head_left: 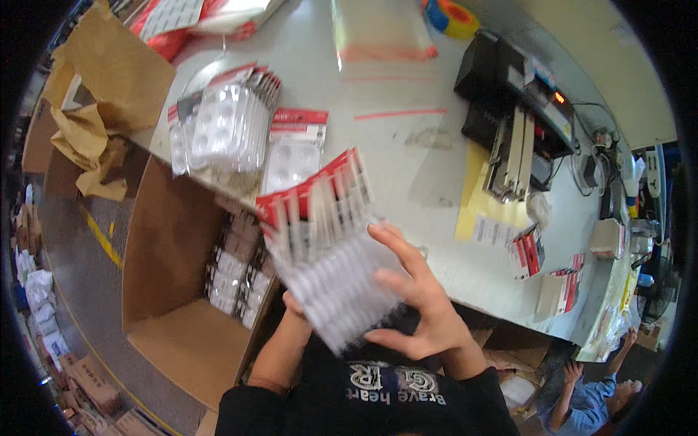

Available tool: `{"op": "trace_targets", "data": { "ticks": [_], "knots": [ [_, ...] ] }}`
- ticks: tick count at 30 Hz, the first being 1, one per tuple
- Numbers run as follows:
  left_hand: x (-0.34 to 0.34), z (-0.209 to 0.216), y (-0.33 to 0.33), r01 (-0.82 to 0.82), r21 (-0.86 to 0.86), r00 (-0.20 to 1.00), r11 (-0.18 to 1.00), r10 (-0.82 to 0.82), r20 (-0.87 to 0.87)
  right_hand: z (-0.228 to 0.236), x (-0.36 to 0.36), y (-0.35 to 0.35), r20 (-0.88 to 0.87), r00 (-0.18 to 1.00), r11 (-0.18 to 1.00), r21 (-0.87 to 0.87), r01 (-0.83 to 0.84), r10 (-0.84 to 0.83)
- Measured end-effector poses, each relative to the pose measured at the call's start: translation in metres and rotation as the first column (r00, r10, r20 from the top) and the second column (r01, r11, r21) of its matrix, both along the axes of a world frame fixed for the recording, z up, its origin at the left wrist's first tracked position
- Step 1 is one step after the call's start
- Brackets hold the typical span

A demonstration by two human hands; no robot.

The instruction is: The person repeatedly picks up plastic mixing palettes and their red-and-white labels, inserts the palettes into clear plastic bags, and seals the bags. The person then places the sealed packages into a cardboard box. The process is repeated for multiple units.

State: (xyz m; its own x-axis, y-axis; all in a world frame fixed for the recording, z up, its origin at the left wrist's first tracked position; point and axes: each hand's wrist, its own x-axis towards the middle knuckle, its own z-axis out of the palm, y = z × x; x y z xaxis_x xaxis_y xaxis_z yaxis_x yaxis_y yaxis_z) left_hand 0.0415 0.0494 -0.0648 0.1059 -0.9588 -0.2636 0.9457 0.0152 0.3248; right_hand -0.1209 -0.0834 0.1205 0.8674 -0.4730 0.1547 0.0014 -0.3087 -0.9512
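Observation:
A stack of packaged white plastic paint palettes with red header cards is tilted in front of me, blurred by motion. My left hand grips it from the lower left, most of its fingers hidden behind the packs. Beside the stack's right side, my right hand has its fingers and thumb spread; whether the fingertips touch the packs I cannot tell. Just beyond, a single palette pack lies flat on the table. To its left sits a leaning group of similar packs.
An open cardboard box with packs inside stands left, against the table edge. A black machine with a lit display is at the right, near small red-carded packs. Clear bags and tape rolls lie far back. Another person is lower right.

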Motion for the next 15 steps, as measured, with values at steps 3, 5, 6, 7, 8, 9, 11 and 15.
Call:
{"op": "trace_targets", "data": {
  "ticks": [3,5,6,7,8,9,11,15],
  "knots": [
    [0.007,0.003,0.003,0.000,0.009,0.999,1.000,0.000,0.035,-0.027,0.016,-0.056,-0.027,0.986,0.970,0.181,0.164,-0.162],
    [0.009,0.005,0.005,-0.002,0.023,0.998,1.000,0.001,0.057,-0.067,0.053,-0.116,-0.190,0.909,0.892,-0.345,0.292,-0.371],
    [0.011,0.007,0.007,-0.005,0.030,0.998,1.000,0.003,0.068,-0.088,0.070,-0.141,-0.283,0.821,0.800,-0.516,0.305,-0.496],
    [0.013,0.008,0.009,-0.008,0.035,0.997,0.999,0.005,0.079,-0.110,0.087,-0.165,-0.207,0.788,0.645,-0.707,0.290,-0.581],
    [0.015,0.010,0.012,-0.015,0.042,0.996,0.999,0.011,0.089,-0.128,0.096,-0.187,-0.265,0.730,0.540,-0.825,0.166,-0.630],
    [0.018,0.012,0.015,-0.025,0.049,0.995,0.998,0.020,0.099,-0.143,0.102,-0.196,-0.217,0.735,0.489,-0.855,0.175,-0.642],
    [0.022,0.013,0.022,-0.043,0.058,0.994,0.997,0.037,0.105,-0.154,0.110,-0.203,-0.351,0.661,0.507,-0.860,0.053,-0.664],
    [0.030,0.012,0.038,-0.083,0.075,0.991,0.994,0.074,0.112,-0.136,0.092,-0.129,-0.589,0.581,0.560,-0.788,-0.257,-0.562]
  ]
}}
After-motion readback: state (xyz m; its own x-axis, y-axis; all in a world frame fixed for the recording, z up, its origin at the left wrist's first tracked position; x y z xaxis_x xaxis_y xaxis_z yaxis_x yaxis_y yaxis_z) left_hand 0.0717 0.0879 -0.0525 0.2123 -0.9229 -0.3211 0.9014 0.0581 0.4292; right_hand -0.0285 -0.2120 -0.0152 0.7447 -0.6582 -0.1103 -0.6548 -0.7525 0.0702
